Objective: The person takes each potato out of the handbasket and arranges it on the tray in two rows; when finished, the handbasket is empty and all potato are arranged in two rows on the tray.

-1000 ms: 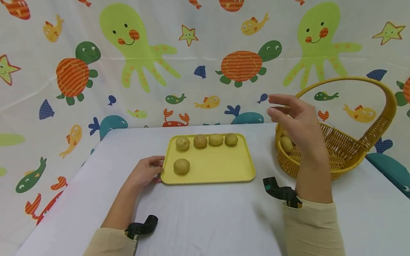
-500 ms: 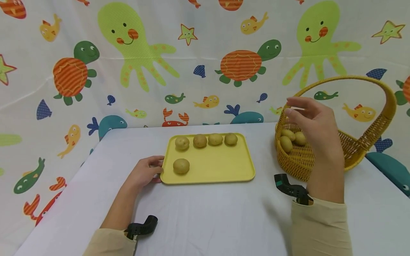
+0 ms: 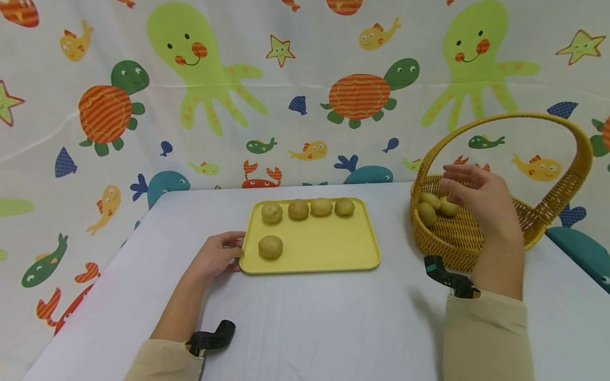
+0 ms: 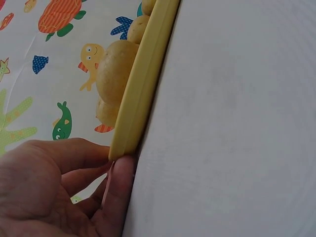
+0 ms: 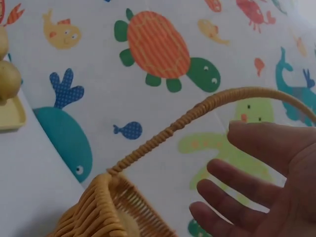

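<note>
My left hand (image 3: pixel 220 255) holds the left edge of a yellow tray (image 3: pixel 329 241). In the left wrist view, the fingertips of that hand (image 4: pixel 64 187) meet the end of the tray rim (image 4: pixel 140 94) from above and below. On the tray lie several potatoes: a row along the far edge and one potato (image 3: pixel 270 247) nearer the left front. With nothing in it, my right hand (image 3: pixel 488 198) hovers over a wicker basket (image 3: pixel 440 246), fingers apart in the right wrist view. Inside the basket, potatoes (image 3: pixel 427 214) sit at the left end, partly beside the hand.
The tall basket handle (image 3: pixel 514 116) arches behind and above the right hand. A white cloth covers the table (image 3: pixel 305 323). Behind it hangs a curtain (image 3: pixel 305 63) printed with sea animals. Black wrist cameras sit on both wrists.
My right hand has moved right and lower, from the basket's left side to over its middle, which uncovers the potatoes there. The left hand and tray have stayed put.
</note>
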A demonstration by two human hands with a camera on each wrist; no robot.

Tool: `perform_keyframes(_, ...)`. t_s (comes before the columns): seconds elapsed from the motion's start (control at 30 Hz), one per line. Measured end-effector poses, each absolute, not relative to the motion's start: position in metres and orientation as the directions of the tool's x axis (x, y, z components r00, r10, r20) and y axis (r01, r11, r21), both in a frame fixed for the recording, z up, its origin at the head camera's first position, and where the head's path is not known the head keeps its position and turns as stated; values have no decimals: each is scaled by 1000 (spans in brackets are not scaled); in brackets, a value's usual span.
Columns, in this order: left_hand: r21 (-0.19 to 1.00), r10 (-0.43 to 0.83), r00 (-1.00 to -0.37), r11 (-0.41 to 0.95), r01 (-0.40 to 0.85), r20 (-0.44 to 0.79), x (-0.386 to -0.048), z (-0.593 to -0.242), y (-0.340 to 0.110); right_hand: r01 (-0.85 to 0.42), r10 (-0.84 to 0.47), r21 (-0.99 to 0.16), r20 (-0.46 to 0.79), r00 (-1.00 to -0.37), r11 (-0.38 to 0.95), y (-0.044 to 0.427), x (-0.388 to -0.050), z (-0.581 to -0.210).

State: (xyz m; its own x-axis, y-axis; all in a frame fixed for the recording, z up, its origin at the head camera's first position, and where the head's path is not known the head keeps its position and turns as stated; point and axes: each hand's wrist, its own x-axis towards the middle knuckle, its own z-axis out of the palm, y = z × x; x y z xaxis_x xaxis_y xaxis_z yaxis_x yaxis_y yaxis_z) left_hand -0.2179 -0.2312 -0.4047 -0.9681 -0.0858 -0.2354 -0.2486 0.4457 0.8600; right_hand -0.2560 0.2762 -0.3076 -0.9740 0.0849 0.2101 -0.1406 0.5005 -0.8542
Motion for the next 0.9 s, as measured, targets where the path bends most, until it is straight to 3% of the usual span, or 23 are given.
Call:
perform_keyframes(0.33, 861, -82, -972, 451, -234, -221, -217, -405, -231, -32, -3, -831, 36, -999, 555, 287, -274, -332)
perform_keyframes(0.7, 861, -91, -970, 447, -243, -226, -217, -405, -231, -14, -43, -689, -25, -999, 724, 288, -286, -348)
perform_keyframes(0.9, 859, -100, -967, 444, -254, -234, -217, -406, -230, -28, -106, -666, -77, -991, 745, 288, -289, -352)
